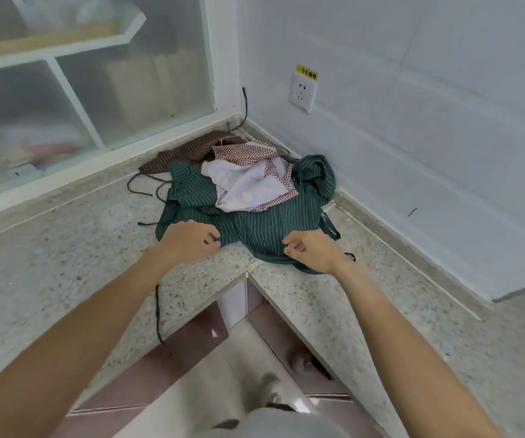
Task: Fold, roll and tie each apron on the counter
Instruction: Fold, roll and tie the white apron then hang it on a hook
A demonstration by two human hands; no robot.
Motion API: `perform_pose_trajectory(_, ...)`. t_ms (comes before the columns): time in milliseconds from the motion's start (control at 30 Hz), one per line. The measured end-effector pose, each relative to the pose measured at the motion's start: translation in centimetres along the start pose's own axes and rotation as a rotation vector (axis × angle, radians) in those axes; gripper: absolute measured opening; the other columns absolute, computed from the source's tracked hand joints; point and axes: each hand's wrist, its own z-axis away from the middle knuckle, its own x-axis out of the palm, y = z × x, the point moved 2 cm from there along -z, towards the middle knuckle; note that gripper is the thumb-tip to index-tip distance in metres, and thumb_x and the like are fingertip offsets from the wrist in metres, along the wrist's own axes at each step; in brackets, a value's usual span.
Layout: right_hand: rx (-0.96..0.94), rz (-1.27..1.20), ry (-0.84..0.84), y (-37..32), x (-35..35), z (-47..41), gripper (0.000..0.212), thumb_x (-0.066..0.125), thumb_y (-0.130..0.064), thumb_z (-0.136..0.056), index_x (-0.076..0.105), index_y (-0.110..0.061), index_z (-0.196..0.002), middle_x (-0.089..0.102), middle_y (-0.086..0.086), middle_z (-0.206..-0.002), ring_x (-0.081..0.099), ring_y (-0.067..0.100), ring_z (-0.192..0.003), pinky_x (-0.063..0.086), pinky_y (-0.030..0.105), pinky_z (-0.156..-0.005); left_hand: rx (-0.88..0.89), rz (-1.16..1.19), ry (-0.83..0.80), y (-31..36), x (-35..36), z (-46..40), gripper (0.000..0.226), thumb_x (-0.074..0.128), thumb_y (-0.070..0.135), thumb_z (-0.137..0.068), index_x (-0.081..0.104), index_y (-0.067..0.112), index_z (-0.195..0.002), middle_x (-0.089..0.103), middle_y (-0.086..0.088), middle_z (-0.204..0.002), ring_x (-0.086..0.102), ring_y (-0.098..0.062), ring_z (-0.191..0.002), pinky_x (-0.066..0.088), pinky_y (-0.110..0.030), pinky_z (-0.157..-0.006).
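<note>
A speckled stone tabletop [65, 248] fills a white-tiled corner below a frosted window [96, 74]. Three aprons lie heaped there: green apron [254, 226] nearest, checked apron [248, 178] on it, brown apron [188, 150] behind. Left hand [188, 238] and right hand [314, 251] each have their grip pinched closed on the green apron's near edge.

Speckled stone counter [65, 248] — polished, faintly glossy. Green striped apron [254, 226] is soft, matt woven cloth; the checked apron [248, 153] likewise. Wall socket [302, 93] — smooth glossy plastic. Frosted window [144, 74] panes.
</note>
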Motion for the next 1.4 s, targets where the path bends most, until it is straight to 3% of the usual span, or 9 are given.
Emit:
perform_pose_trajectory(200, -0.018, -0.017, 0.174, 2.9, 2.9, -4.9, 0.029, 0.053, -0.021, -0.093, 0.059, -0.018, -0.121, 0.064, 0.002, -0.115, 0.058, 0.021, -0.104, 0.051, 0.039, -0.082, -0.198, 0.371, 0.191, -1.6, 4.0, -1.8, 0.02, 0.054, 0.031, -0.09, 0.065, 0.029, -0.107, 0.07, 0.01, -0.089, 0.065, -0.012, -0.082, 0.053, -0.031, -0.069)
perform_pose_trajectory(333, -0.043, 0.008, 0.235, 3.4, 3.2, -10.4, 0.04, 0.059, -0.02, -0.089, 0.053, -0.014, -0.129, 0.052, 0.008, -0.128, 0.044, 0.028, -0.118, 0.045, 0.044, -0.091, -0.218, 0.467, 0.277, -2.2, 5.9, -6.1, 0.028, 0.057, 0.031, -0.09, 0.06, 0.023, -0.117, 0.067, 0.009, -0.103, 0.062, -0.009, -0.091, 0.051, -0.029, -0.075)
perform_pose_trajectory(467, -0.024, 0.113, 0.179, 3.6, 2.7, -16.3, 0.086, 0.073, -0.038, -0.075, 0.027, -0.025, -0.146, 0.017, 0.014, -0.152, 0.014, 0.037, -0.139, 0.025, 0.058, -0.109, -0.222, 0.496, 0.308, -3.4, 6.5, -11.8, 0.049, 0.063, 0.041, -0.085, 0.049, 0.025, -0.129, 0.06, 0.006, -0.12, 0.055, -0.016, -0.109, 0.048, -0.037, -0.086)
perform_pose_trajectory(600, -0.007, 0.397, 0.092, 3.3, 2.0, -23.3, 0.124, 0.079, -0.052, -0.062, -0.013, -0.04, -0.145, -0.02, 0.01, -0.155, -0.019, 0.037, -0.14, 0.007, 0.073, -0.103, -0.143, 0.436, 0.278, -4.4, 6.3, -17.8, 0.085, 0.064, 0.056, -0.075, 0.027, 0.023, -0.145, 0.039, -0.005, -0.142, 0.036, -0.024, -0.129, 0.04, -0.043, -0.099)
perform_pose_trajectory(733, 0.001, 0.595, 0.152, 3.8, 0.8, -29.9, 0.129, 0.078, -0.056, -0.06, -0.019, -0.037, -0.144, -0.023, 0.009, -0.152, -0.015, 0.041, -0.141, 0.001, 0.075, -0.1, 0.044, 0.07, 0.244, -5.3, 5.3, -25.2, 0.121, 0.067, 0.071, -0.06, 0.0, 0.024, -0.149, 0.001, -0.014, -0.156, -0.003, -0.033, -0.143, 0.003, -0.052, -0.113)
perform_pose_trajectory(800, 0.018, 0.593, 0.115, 4.4, 0.4, -32.3, 0.126, 0.072, -0.061, -0.065, -0.026, -0.037, -0.141, -0.023, 0.008, -0.154, -0.015, 0.039, -0.141, -0.001, 0.073, -0.102, 0.062, 0.008, 0.176, -5.7, 4.7, -28.5, 0.128, 0.072, 0.069, -0.058, -0.005, 0.025, -0.149, -0.005, -0.015, -0.156, -0.007, -0.035, -0.143, 0.0, -0.054, -0.112)
perform_pose_trajectory(1000, -0.017, 0.404, 0.076, 5.1, 1.2, -32.8, 0.105, 0.064, -0.067, -0.069, 0.01, -0.028, -0.15, 0.034, 0.011, -0.145, 0.032, 0.035, -0.133, 0.033, 0.056, -0.104, 0.164, 0.102, 0.028, -6.1, 4.9, -31.1, 0.124, 0.061, 0.08, -0.057, -0.004, 0.028, -0.15, 0.039, -0.011, -0.142, 0.048, -0.031, -0.12, 0.038, -0.041, -0.098)
perform_pose_trajectory(1233, 0.074, 0.208, -0.079, 6.3, 4.6, -27.5, 0.107, 0.072, -0.054, -0.069, 0.004, -0.036, -0.149, 0.023, 0.005, -0.149, 0.029, 0.031, -0.132, 0.042, 0.053, -0.097, 0.261, -0.027, -0.02, -4.5, 7.6, -26.0, 0.134, 0.062, 0.079, -0.056, -0.017, 0.019, -0.146, 0.033, -0.006, -0.145, 0.039, -0.023, -0.126, 0.03, -0.036, -0.102)
perform_pose_trajectory(1400, 0.101, 0.319, 0.063, 6.6, 4.6, -27.2, 0.081, 0.076, -0.03, -0.074, 0.034, -0.023, -0.143, 0.055, 0.01, -0.126, 0.062, 0.03, -0.09, 0.055, 0.038, -0.067, 0.184, -0.03, 0.048, -4.2, 8.4, -27.3, 0.103, 0.069, 0.047, -0.076, 0.005, 0.012, -0.149, 0.057, -0.009, -0.119, 0.057, -0.024, -0.103, 0.047, -0.034, -0.079)
